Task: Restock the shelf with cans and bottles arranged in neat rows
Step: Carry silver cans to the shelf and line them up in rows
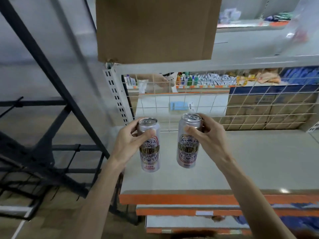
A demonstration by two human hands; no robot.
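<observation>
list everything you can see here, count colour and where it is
cans: two, silver with patterned labels, one in each hand above the shelf
shelf: one, grey top with orange front edge, bare where visible
wire grid: one, white, at the back of the shelf
cardboard box: one, brown, on the shelf above
black rack: one, at left
stacked cartons: several, brown, behind the grid
goods on far shelves: many, mixed colours, blurred
hands: left hand and right hand, each gripping a can

Left hand (128,144) grips silver can (149,145), upright; right hand (206,135) grips second can (188,141) at its 3 o'clock. Both above grey shelf (250,161); wire mesh back (241,104); cardboard box (155,28) at 12 o'clock.
</observation>
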